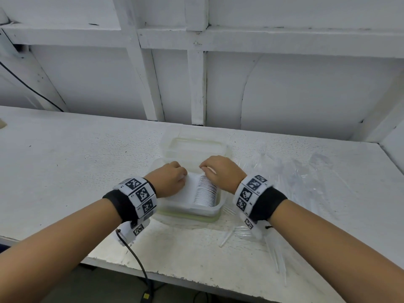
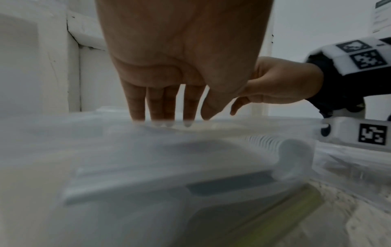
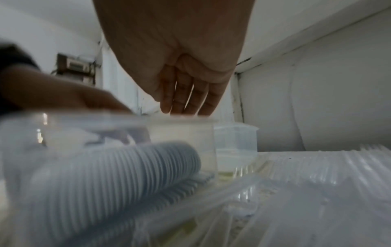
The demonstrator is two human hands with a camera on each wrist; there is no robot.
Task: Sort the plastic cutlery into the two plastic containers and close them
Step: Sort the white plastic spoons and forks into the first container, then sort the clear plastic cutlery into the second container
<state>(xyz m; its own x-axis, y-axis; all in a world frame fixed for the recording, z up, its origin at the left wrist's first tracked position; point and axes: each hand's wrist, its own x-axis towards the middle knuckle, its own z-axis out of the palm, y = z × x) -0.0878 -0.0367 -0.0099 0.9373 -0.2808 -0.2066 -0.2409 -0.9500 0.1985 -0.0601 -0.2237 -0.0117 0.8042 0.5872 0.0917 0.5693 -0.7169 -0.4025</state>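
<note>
Near container sits at frame centre on the table, nested white spoons stacked inside. Left hand and right hand both over its far rim, fingers extended down, gripping nothing. Left wrist view shows fingertips touching the rim; right wrist view shows second container behind. Head view alone shows clear cutlery spread at right.

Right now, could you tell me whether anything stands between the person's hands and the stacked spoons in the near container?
Nothing visible does. Both the left hand and right hand reach into the open near container, fingers down at the white spoon stack; no lid covers it.
</note>
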